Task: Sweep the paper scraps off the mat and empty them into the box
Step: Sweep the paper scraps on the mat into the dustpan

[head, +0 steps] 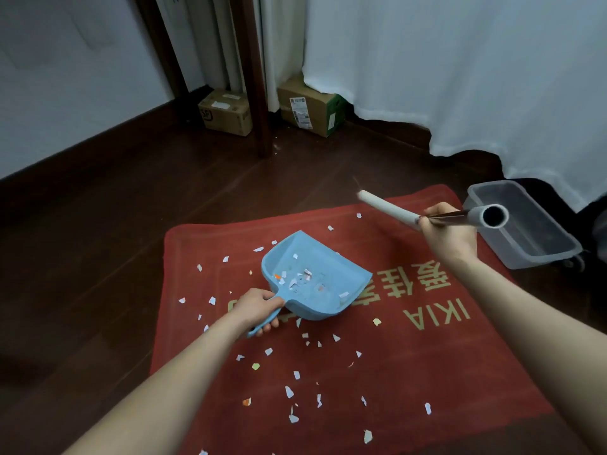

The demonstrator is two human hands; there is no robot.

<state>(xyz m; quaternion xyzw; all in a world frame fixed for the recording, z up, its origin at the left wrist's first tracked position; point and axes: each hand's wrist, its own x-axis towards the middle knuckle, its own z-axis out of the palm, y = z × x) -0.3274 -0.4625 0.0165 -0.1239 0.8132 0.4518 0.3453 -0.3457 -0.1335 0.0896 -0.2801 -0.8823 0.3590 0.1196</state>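
"Which step are you on?"
"Sweeping. Some scraps [307,274] are in my dustpan [325,290], but lots lie on the mat [410,356]."
"And your hands?"
"My left hand [259,305] grips the dustpan handle. My right hand [446,234] is curled round the broom stick [387,208]. Next I brush more in, then tip them into the box [545,259] beside the mat."

One dustpan [330,252], one mat [410,356], one bin [543,257], two cartons [226,114] [310,105].

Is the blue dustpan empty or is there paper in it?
Not empty: several white scraps and an orange one lie inside the dustpan.
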